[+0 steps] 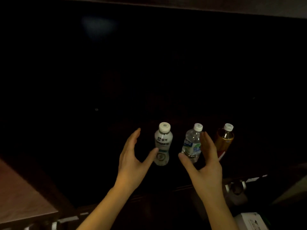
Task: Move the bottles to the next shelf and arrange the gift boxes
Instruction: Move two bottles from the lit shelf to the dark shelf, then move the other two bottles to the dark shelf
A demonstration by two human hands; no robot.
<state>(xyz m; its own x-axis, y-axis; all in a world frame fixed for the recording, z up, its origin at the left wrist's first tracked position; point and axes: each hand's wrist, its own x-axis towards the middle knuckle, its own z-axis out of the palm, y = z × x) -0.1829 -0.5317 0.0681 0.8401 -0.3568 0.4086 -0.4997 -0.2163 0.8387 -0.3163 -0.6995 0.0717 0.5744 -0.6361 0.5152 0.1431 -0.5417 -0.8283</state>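
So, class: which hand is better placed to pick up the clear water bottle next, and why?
The right hand. It is open around the clear bottle, thumb one side, fingers the other. The left hand opens toward the white bottle instead.

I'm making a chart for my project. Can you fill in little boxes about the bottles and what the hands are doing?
bottles: three, upright in a row on a dark shelf
left bottle: white bottle, white cap
middle bottle: clear water bottle, white cap
right bottle: amber bottle, white cap
left hand: open, thumb at the white bottle's lower part, not closed around it
right hand: open, curved around the clear water bottle, fingers between it and the amber bottle
gift boxes: cannot tell; surroundings too dark
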